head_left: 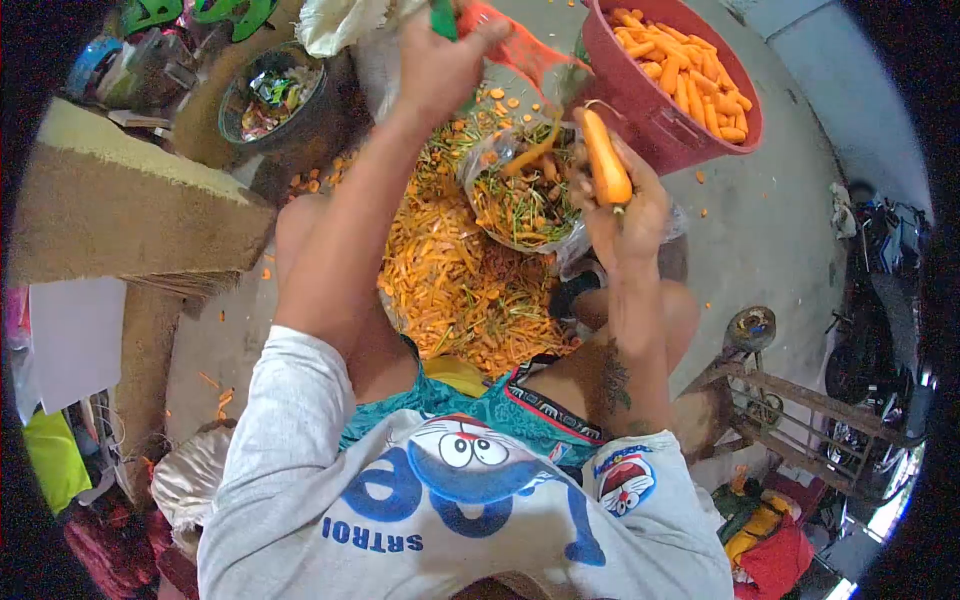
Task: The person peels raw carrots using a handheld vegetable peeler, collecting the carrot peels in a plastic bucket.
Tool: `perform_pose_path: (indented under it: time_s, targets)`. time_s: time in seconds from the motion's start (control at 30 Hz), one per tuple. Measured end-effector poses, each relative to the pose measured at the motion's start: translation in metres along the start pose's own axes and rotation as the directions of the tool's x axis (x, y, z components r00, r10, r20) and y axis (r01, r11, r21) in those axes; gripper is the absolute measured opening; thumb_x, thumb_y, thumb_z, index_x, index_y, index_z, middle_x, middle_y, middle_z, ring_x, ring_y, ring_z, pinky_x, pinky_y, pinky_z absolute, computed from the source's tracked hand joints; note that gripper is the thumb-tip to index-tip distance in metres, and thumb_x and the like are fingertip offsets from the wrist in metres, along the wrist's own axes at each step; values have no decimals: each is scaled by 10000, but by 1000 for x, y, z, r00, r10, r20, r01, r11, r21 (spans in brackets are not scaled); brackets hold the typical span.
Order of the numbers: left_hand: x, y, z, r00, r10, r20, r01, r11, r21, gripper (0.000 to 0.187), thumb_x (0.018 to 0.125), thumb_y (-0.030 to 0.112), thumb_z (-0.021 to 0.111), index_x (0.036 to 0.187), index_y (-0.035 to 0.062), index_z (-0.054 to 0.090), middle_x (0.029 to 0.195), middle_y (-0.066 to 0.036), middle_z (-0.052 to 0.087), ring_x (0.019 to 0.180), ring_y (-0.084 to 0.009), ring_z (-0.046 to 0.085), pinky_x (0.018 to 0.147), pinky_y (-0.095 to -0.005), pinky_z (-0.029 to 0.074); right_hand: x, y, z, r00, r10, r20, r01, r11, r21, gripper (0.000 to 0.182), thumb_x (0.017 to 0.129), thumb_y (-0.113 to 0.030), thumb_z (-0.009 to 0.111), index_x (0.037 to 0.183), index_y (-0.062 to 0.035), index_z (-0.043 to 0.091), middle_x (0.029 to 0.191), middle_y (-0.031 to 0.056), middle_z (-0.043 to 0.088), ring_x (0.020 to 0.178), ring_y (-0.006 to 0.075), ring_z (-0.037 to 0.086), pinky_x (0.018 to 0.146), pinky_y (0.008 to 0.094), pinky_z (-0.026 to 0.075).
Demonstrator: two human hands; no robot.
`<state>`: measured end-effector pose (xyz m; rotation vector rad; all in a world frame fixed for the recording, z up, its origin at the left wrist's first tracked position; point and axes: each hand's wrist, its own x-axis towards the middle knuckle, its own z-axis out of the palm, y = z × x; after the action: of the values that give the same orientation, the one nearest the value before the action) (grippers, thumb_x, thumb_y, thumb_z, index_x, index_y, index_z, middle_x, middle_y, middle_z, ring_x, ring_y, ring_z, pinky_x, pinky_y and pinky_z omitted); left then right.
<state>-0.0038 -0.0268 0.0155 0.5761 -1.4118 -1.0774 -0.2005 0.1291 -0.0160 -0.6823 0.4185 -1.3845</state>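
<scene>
My right hand (pixel 640 200) is closed round a bright orange carrot (pixel 607 165) whose blunt stem end points toward me. Farther forward, my left hand (pixel 440 65) grips a thin, green and orange-red thing (pixel 515 45); blur hides its exact kind. A thin orange strip trails down near it. Below both hands, a clear plastic bag (pixel 485 205) holds dark-skinned carrots and green stalks. Carrot peelings (pixel 450 290) with bits of green cover the floor between my legs.
A red tub (pixel 650 125) heaped with orange carrots (pixel 690 75) stands front right. Front left is a dark bucket (pixel 232 120) with refuse in it. A tan block (pixel 140 200) stands at left; a rusty metal frame (pixel 800 410) lies at right.
</scene>
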Motion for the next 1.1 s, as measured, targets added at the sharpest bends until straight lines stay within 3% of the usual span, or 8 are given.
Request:
perform_pose_path:
  time_s: [0.07, 0.17, 0.4, 0.47, 0.6, 0.8, 1.0, 1.1]
  targets:
    - [-20, 12, 16, 971, -139, 196, 100, 976, 194, 226, 874, 193, 802, 999, 29, 712, 812, -18, 715, 708, -91, 640, 661, -297, 538, 0, 4, 23, 876, -118, -468, 13, 975, -221, 480, 1025, -300, 469, 1366, 20, 573, 992, 78, 669, 777, 140, 582, 688, 275, 469]
    - [-22, -1, 22, 980, 12, 198, -34, 993, 110, 221, 871, 208, 806, 940, 23, 707, 785, -12, 704, 686, -81, 632, 611, -276, 515, 9, 11, 54, 782, -293, -550, 135, 942, -308, 478, 1026, -301, 477, 1361, 26, 572, 945, 77, 652, 739, 128, 557, 644, 266, 444]
    - [-25, -1, 19, 986, -136, 95, 128, 988, 85, 190, 910, 170, 768, 991, 30, 668, 879, -16, 686, 757, -99, 649, 701, -278, 544, -3, 0, 24, 958, -74, -277, 45, 993, -111, 438, 1018, -275, 477, 1294, 46, 593, 932, 88, 659, 717, 144, 576, 577, 272, 407]
    - [-40, 3, 39, 965, 169, 199, -173, 985, 0, 230, 858, 188, 822, 952, 23, 692, 759, -3, 672, 630, -106, 603, 583, -295, 516, 0, 1, 47, 877, -183, -444, 74, 965, -251, 483, 1017, -281, 495, 1371, 41, 557, 1008, 105, 683, 796, 170, 632, 702, 285, 509]
    - [4, 13, -2, 990, -142, -15, 143, 975, 167, 153, 972, 155, 703, 977, 18, 636, 829, -30, 655, 739, -123, 628, 644, -290, 516, -7, 1, 24, 934, -130, -331, 59, 975, -215, 471, 1014, -274, 500, 1358, 42, 566, 1046, 114, 691, 806, 182, 653, 699, 290, 528]
    - [-33, 6, 34, 949, 201, 243, -218, 975, 47, 179, 888, 194, 800, 920, 40, 716, 772, 5, 690, 636, -83, 628, 562, -253, 498, 1, 1, 42, 828, -223, -514, 68, 950, -304, 453, 1003, -275, 515, 1291, 65, 598, 926, 78, 655, 687, 149, 560, 575, 282, 420]
    - [-4, -14, -3, 999, -54, 3, 54, 993, 107, 172, 910, 167, 771, 971, 25, 696, 848, -11, 713, 731, -90, 649, 664, -267, 541, -7, -3, 12, 999, -16, -48, 17, 999, 27, 470, 1018, -276, 494, 1354, 44, 566, 1051, 93, 680, 867, 171, 653, 670, 286, 513]
    - [-38, 11, 30, 983, 54, 176, -63, 997, 46, 170, 898, 161, 782, 964, 34, 690, 820, -7, 690, 719, -91, 641, 666, -270, 542, -1, 6, 36, 873, -175, -454, 45, 958, -282, 492, 1019, -283, 488, 1374, 52, 545, 1020, 79, 665, 821, 139, 602, 633, 268, 473]
